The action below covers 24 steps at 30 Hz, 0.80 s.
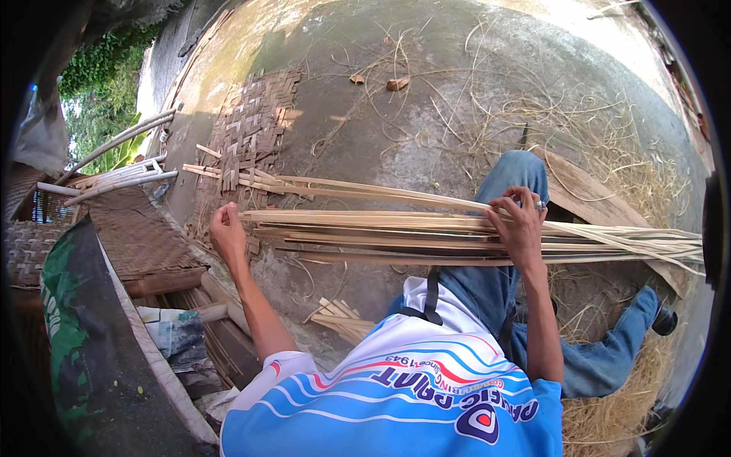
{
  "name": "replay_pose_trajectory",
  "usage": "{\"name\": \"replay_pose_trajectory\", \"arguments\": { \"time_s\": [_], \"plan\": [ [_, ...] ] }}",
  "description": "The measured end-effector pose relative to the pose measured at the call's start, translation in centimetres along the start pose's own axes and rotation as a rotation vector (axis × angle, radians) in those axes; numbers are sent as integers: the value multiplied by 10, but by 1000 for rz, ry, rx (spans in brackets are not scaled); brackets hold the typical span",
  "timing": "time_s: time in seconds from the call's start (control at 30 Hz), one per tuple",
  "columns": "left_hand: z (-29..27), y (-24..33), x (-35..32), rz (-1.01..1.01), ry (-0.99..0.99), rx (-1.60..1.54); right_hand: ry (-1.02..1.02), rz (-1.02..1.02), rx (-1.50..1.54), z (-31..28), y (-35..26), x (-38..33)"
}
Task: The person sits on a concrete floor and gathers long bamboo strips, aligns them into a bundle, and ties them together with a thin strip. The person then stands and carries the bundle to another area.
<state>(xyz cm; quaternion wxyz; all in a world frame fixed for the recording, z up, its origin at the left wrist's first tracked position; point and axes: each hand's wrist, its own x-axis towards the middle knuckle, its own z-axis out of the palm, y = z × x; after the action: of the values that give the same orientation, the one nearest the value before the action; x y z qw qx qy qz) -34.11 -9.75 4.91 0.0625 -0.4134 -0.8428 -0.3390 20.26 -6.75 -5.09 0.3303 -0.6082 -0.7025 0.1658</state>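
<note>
A long bundle of thin, pale bamboo strips [381,225] lies crosswise over my bent right knee, a few of its strips dark-edged. My right hand [521,225], with a ring on one finger, is closed on bamboo strips at the bundle's upper side. From there a few strips slant away to the upper left, apart from the rest. By the bundle's left ends is my left hand [227,227], its thumb and fingertips pinched together. Whether a strip is between them is too small to tell. The strips' right ends fan out and cross loosely.
A woven bamboo mat [247,126] lies on the concrete floor at far left. Short split pieces [341,318] lie by my left side. Fibre shavings [609,145] and a wooden board [601,202] are on the right. A dark sheet [91,335] and bamboo poles [126,141] stand left.
</note>
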Motion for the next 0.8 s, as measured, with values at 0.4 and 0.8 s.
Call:
{"name": "replay_pose_trajectory", "arguments": {
  "time_s": [0.4,0.8],
  "plan": [
    [32,-16,-44,-170,-121,-135,-79,-342,-15,46,-44,-32],
    [29,1,-43,-240,15,-640,-65,-518,55,47,-36,-28]
  ]
}}
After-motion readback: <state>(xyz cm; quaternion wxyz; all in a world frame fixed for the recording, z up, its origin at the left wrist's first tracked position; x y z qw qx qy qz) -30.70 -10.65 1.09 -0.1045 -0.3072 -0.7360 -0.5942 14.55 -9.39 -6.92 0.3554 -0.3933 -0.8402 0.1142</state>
